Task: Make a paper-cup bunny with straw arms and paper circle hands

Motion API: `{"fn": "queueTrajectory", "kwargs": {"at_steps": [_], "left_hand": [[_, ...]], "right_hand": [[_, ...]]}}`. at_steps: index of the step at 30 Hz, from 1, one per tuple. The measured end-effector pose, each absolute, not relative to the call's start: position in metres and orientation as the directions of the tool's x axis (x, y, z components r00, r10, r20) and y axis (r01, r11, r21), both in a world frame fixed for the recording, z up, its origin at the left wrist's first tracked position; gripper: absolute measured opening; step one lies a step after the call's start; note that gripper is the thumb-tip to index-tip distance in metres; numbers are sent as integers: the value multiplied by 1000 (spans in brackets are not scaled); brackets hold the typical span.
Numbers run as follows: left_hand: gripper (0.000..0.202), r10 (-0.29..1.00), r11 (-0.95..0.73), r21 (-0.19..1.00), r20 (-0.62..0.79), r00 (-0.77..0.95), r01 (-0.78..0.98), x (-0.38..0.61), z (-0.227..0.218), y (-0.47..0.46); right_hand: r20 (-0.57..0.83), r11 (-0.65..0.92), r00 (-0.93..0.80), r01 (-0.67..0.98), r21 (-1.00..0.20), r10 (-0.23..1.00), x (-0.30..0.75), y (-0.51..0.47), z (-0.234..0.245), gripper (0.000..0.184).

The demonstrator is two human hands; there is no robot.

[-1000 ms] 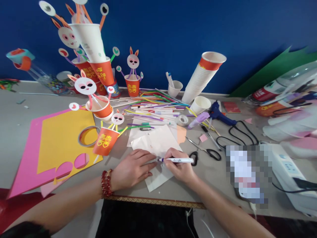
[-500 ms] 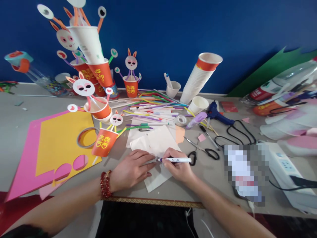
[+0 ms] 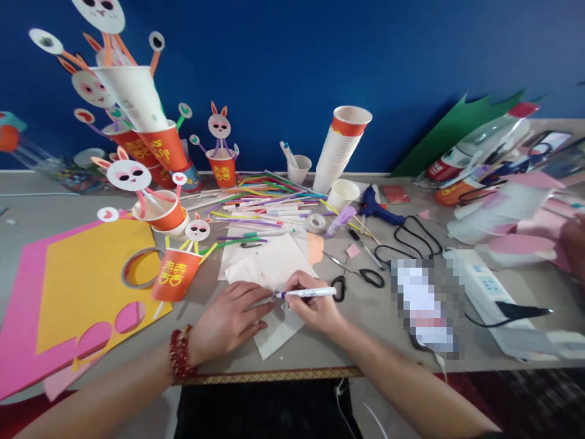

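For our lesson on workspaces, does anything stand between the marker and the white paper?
Nothing clearly visible: the left hand rests partly on the paper, beside the tip of the marker; whether anything small lies under the tip, I cannot tell.

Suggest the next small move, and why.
Probably a short stroke with the marker: the right hand grips it, tip end beside the left hand, which lies over the white paper, seemingly steadying it. Tip contact is unclear.

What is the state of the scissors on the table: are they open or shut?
Open: the scissors lie near the right hand with their black handle loops spread well apart.
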State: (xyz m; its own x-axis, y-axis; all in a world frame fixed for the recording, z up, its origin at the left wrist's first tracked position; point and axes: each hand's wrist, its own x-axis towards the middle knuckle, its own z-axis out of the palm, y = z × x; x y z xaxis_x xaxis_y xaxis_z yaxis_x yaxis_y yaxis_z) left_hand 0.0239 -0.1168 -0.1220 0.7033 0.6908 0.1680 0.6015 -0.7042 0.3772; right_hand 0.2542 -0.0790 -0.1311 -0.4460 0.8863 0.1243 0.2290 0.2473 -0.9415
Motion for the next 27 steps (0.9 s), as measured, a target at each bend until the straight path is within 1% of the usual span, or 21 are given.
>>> {"fn": "queueTrajectory", "kwargs": {"at_steps": [6,11,14,21,27], "left_hand": [[32,690,-704,383,170,703,598,24,-121,-116],[33,693,-701,379,166,701,603,24,-121,-116],[33,691,-705,378,174,702,600,24,-122,-116],[34,692,-708,365,188,697,605,25,-122,-117],[34,692,-705,373,176,700,603,25,-122,-117]], "right_hand": [[114,233,-435,231,-945,893,255,-79,-132,7],[164,263,-391,216,-940,906,256,-80,-134,8],[185,292,-383,243,-925,905,256,-80,-135,10],[133,289,-417,337,-896,899,255,-80,-134,11],[143,329,-441,381,-864,886,254,-79,-134,10]]}}
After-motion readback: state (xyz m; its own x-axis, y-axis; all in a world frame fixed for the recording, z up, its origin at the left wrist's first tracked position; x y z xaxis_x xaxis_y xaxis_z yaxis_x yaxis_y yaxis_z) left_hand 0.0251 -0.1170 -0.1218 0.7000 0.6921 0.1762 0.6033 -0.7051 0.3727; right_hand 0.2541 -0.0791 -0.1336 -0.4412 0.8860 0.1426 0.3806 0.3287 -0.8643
